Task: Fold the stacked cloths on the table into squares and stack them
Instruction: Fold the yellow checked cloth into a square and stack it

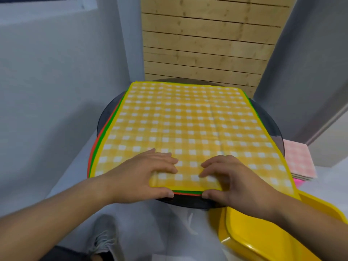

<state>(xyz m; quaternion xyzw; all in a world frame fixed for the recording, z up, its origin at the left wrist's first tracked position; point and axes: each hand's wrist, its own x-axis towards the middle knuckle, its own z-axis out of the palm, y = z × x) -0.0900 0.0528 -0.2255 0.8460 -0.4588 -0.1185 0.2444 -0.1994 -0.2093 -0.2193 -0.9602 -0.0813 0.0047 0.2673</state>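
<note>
Left hand [145, 172] and right hand [231, 179] pinch the yellow cloth [188, 119], its edge seemingly lifted.

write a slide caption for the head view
Left hand and right hand pinch the near edge of the yellow checked cloth atop the stacked cloths on a round dark table.

Yellow checked cloth [178, 119] flat atop stack [97, 146] (green, orange edges).

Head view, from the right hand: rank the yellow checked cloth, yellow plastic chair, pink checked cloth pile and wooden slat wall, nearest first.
1. Yellow checked cloth: the right hand pinches its near edge.
2. Yellow plastic chair: just below and right of the hand.
3. Pink checked cloth pile: further off to the right.
4. Wooden slat wall: farthest, at the back.
</note>
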